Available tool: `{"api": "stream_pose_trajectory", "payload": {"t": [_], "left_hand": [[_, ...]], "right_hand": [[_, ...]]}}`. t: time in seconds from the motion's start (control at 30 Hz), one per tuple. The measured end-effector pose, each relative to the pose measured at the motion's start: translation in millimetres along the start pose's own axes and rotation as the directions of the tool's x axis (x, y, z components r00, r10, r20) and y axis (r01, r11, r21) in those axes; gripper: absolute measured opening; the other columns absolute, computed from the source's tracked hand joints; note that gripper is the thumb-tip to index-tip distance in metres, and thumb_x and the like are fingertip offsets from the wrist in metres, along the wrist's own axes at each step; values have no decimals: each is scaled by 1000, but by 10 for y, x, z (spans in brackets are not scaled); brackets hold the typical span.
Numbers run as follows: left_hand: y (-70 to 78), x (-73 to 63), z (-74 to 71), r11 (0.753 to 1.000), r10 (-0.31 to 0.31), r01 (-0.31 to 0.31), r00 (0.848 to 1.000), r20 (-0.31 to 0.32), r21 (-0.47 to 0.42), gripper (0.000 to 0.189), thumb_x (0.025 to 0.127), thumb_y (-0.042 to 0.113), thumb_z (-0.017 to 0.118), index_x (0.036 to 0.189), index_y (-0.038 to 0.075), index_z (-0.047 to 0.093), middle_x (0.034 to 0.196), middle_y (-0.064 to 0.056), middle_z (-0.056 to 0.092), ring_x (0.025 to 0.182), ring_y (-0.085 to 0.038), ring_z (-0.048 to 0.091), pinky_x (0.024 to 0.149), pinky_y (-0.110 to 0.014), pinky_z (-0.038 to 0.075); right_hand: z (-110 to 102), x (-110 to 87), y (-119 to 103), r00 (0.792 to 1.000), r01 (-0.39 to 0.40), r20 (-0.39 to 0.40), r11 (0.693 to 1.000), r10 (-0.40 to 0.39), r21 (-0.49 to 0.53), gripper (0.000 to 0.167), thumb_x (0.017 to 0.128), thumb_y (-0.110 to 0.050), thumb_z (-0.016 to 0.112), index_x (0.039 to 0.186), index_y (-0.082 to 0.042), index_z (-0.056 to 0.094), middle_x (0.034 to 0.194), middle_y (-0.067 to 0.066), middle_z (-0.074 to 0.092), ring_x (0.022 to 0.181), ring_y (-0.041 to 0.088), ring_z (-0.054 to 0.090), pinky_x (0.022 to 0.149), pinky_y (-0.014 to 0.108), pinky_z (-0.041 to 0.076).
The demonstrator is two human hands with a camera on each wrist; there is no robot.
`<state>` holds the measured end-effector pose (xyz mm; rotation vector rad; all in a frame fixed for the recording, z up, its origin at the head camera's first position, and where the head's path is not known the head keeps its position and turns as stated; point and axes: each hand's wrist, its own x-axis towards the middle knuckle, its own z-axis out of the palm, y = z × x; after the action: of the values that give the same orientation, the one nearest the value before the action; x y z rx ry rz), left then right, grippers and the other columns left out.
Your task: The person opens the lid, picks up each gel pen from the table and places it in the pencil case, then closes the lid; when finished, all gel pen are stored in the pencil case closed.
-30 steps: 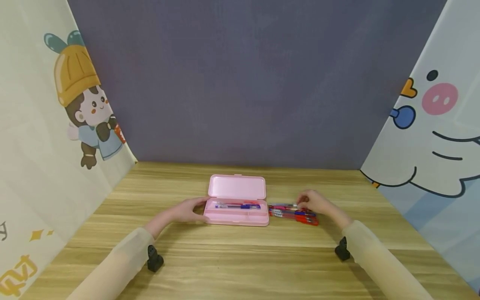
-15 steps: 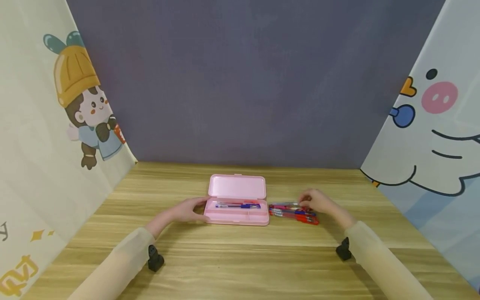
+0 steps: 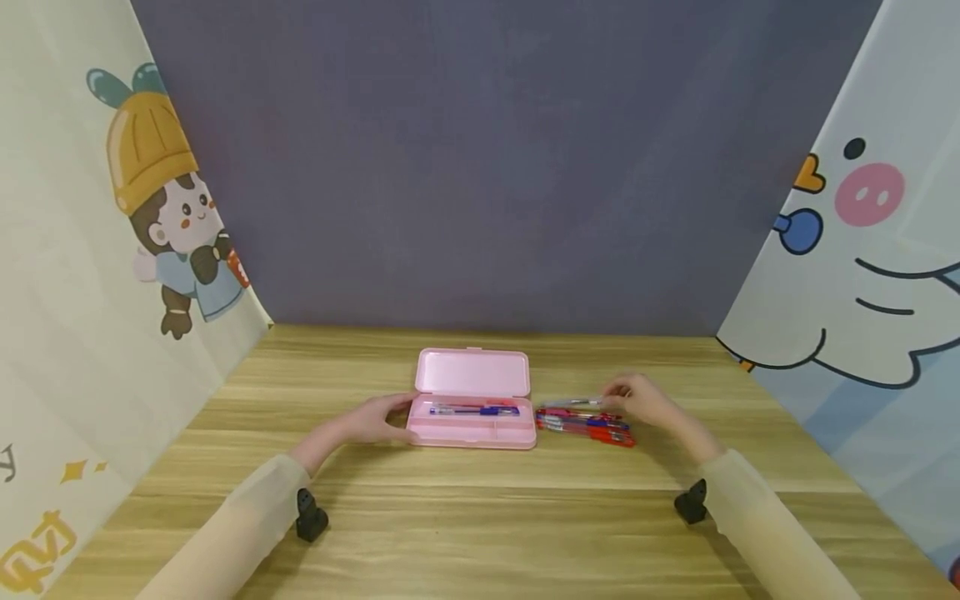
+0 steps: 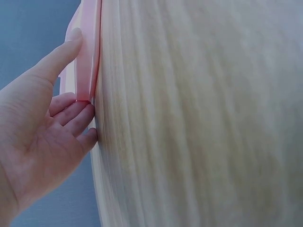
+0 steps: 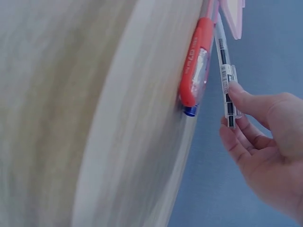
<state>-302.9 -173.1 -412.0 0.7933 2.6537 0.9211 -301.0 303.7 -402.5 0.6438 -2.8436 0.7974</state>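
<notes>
An open pink pencil case [image 3: 450,437] lies on the table, its lid tipped back. A blue-capped pen [image 3: 480,410] and a red-ended pen lie in its long rear compartment. My left hand [image 3: 372,419] holds the case's left end, thumb along the front and fingers at the end, as the left wrist view shows on the case [image 4: 87,71]. Right of the case lies a bunch of red and blue pens [image 3: 588,427]. My right hand [image 3: 637,400] pinches a clear pen with black markings [image 5: 225,71] by its end, raised off the table in the right wrist view.
The wood-grain table [image 3: 450,525] runs back to a dark grey panel [image 3: 480,183]. Side panels with cartoon prints stand left [image 3: 67,250] and right [image 3: 862,300]. A red pen [image 5: 194,66] on the bunch lies close by the lifted pen.
My right hand has drawn the clear pen slightly back and right, apart from the bunch. The left hand stays on the pencil case.
</notes>
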Motion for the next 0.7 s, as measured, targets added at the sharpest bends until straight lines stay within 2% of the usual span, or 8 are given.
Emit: {"api": "stream_pose_trajectory", "payload": {"t": [0.37, 0.7], "left_hand": [[-3, -2, -10, 999, 22, -22, 1000, 1, 35, 85, 78, 42, 74, 144, 4, 36, 142, -21, 43, 131, -36, 41, 110, -50, 32], [-22, 12, 0, 1000, 29, -29, 1000, 1, 6, 86, 78, 42, 74, 144, 4, 36, 142, -19, 44, 131, -33, 41, 110, -47, 33]], "right_hand": [[-54, -16, -59, 994, 20, -104, 1000, -21, -10, 9, 85, -13, 68, 90, -6, 70, 83, 3, 62, 76, 15, 58, 67, 30, 51], [-8, 66, -276, 991, 39, -129, 999, -43, -33, 11, 85, -20, 69, 91, -11, 71, 80, -3, 61, 73, 10, 55, 64, 26, 49]]}}
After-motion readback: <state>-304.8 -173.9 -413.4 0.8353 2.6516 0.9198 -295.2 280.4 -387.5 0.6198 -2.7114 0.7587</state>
